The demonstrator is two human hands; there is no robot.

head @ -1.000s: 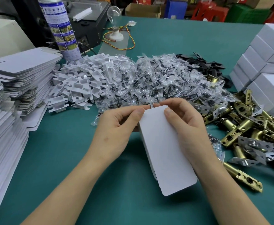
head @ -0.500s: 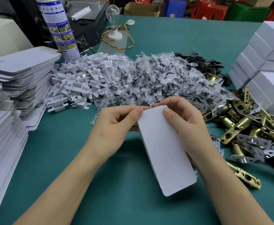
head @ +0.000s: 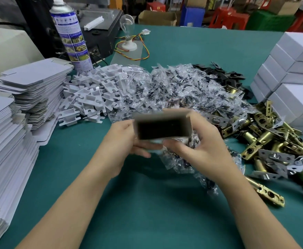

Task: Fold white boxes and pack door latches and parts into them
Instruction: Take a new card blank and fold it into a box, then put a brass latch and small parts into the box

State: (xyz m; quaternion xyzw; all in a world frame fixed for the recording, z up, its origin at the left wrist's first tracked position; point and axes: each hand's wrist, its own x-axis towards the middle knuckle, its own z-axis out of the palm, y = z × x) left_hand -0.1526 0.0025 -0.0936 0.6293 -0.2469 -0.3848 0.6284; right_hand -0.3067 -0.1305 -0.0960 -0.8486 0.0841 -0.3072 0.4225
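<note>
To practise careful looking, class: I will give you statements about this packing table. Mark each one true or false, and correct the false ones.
1. The left hand and right hand both hold the box. True.
2. The box's open end faces the camera. True.
3. The can lies on its side. False: it stands upright at the far left.
4. The finished boxes are stacked on the left. False: they are on the right, and flat blanks are piled on the left.
5. Brass latches lie to the right of the hands. True.
</note>
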